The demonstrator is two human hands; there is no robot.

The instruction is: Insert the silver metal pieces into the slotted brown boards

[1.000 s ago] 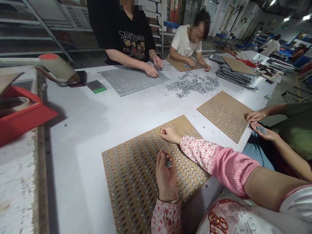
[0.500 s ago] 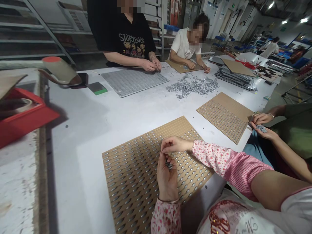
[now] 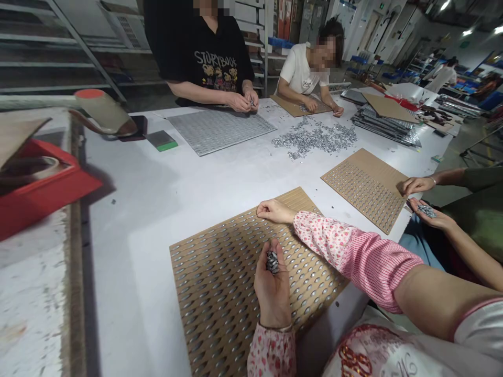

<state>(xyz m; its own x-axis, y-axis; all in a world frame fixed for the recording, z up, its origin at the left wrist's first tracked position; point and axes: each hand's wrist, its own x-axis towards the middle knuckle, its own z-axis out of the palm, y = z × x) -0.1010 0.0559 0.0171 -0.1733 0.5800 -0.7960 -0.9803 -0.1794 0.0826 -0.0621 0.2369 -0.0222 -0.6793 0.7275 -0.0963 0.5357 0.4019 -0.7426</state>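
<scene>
My left hand (image 3: 273, 293) is cupped palm up over the brown board, its fingers curled round a small heap of silver spindle-shaped metal pieces (image 3: 272, 262). My right hand (image 3: 275, 211) reaches to the board's far part, thumb and fingertips pinched together close to its surface. Whatever is between those fingertips is too small to make out. Beneath both hands lies the brown grooved board (image 3: 220, 293), set with rows of the same silver pieces. A strip along its far right side shows bare grooves.
A loose pile of silver pieces (image 3: 314, 139) lies mid-table. Co-workers handle another brown board (image 3: 363, 188) at right and a grey filled board (image 3: 223, 128) across the table. A red bin (image 3: 51, 183) stands at left. Stacked boards (image 3: 385, 125) lie at the back right.
My right hand has moved away from my left hand, up to the board's far part. My left palm has opened wider, showing more of the metal pieces.
</scene>
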